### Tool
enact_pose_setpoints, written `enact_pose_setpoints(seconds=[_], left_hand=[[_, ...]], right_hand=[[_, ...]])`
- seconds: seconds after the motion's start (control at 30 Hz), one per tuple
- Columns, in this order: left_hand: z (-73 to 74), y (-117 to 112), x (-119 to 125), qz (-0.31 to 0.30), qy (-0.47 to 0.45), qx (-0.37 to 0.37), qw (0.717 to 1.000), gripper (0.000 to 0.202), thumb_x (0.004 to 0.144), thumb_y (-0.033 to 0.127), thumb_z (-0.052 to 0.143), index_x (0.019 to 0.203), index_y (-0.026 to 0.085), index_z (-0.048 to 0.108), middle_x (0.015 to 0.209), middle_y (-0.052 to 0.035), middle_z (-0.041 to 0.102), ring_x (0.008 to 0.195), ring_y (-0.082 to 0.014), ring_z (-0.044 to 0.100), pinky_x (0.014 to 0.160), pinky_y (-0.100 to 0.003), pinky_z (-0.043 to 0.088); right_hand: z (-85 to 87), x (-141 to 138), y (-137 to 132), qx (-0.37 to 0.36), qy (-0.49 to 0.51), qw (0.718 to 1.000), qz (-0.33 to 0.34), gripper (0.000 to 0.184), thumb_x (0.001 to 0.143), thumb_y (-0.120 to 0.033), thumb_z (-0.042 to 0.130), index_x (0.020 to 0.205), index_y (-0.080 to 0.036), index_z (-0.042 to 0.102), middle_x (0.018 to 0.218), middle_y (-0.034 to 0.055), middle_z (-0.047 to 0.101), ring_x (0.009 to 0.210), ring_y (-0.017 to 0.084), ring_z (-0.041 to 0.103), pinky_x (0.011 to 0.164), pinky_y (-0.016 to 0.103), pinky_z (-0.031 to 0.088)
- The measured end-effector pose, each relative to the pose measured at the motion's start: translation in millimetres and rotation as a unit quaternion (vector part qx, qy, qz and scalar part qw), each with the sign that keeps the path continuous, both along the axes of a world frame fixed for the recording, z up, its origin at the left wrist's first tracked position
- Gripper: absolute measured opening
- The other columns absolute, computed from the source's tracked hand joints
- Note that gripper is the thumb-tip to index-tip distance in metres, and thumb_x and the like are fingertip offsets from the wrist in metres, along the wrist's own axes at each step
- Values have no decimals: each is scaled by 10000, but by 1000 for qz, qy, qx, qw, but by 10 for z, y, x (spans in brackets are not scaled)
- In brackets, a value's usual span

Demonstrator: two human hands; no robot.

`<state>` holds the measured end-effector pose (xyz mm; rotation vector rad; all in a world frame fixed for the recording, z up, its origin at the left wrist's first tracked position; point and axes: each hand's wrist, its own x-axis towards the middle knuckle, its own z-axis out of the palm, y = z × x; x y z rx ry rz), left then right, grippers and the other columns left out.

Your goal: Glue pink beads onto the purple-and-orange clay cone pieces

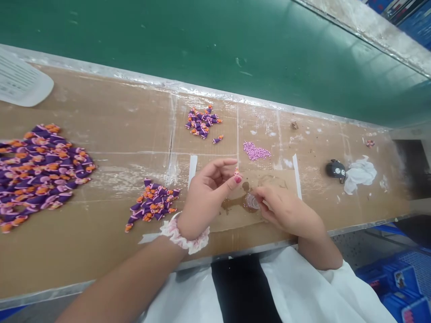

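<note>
My left hand (206, 193) hovers over the cardboard-covered bench (111, 130) and pinches a tiny orange piece (236, 171) between thumb and forefinger. My right hand (286, 210) rests on the bench beside it, fingertips closed on a small clear round thing (252, 202) next to a brown glue smear (235, 202). A small heap of purple-and-orange cone pieces (153, 204) lies just left of my left hand. A pile of pink beads (256, 151) sits beyond my hands.
A large spread of the same purple pieces (37, 172) covers the left side. Another small heap (203, 122) lies near the far metal edge. A black round toy (336, 169) and crumpled white tissue (359, 172) sit right. The green conveyor belt (215, 45) runs behind.
</note>
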<state>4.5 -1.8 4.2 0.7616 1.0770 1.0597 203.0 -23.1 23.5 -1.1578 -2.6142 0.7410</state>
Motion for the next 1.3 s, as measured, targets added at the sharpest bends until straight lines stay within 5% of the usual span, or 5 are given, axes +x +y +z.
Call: enact_pose_setpoints(seconds=[0.23, 0.4, 0.53, 0.77, 1.3], left_hand=[[-7, -6, 17, -13, -40, -45, 998, 146, 737, 213, 784, 860, 188, 709, 778, 15, 688, 728, -79, 624, 671, -157, 519], [-20, -25, 33, -71, -133, -103, 983, 205, 698, 242, 823, 802, 172, 661, 758, 22, 689, 701, -80, 627, 646, -161, 531], [-18, -64, 66, -116, -219, -161, 955, 275, 675, 237, 846, 832, 164, 633, 696, 25, 678, 633, -78, 630, 623, -170, 536], [-7, -108, 100, -148, -291, -218, 920, 267, 685, 202, 844, 798, 150, 609, 693, 26, 670, 643, -68, 647, 666, -155, 541], [18, -99, 79, -166, -259, -217, 926, 327, 616, 236, 883, 710, 145, 583, 655, 31, 672, 587, -74, 629, 600, -180, 498]], right_hand=[[13, 13, 14, 2, 18, 1000, -6, 163, 902, -89, 433, 1020, -185, 493, 764, 20, 578, 642, 150, 520, 564, 268, 416], [-36, -52, 3, 39, 240, 962, -127, 287, 862, -35, 513, 1062, -239, 483, 824, -1, 571, 675, 119, 530, 603, 252, 462], [-90, -155, -41, 63, 332, 929, -150, 325, 831, -8, 532, 1037, -255, 478, 829, 0, 551, 697, 124, 537, 584, 256, 470], [-34, -236, -33, 89, 335, 932, -104, 327, 792, 35, 534, 975, -231, 479, 815, 3, 560, 752, 121, 579, 640, 262, 519], [31, -240, -68, 119, 292, 944, -100, 292, 788, 27, 543, 897, -233, 470, 787, -1, 577, 661, 120, 558, 572, 254, 498]])
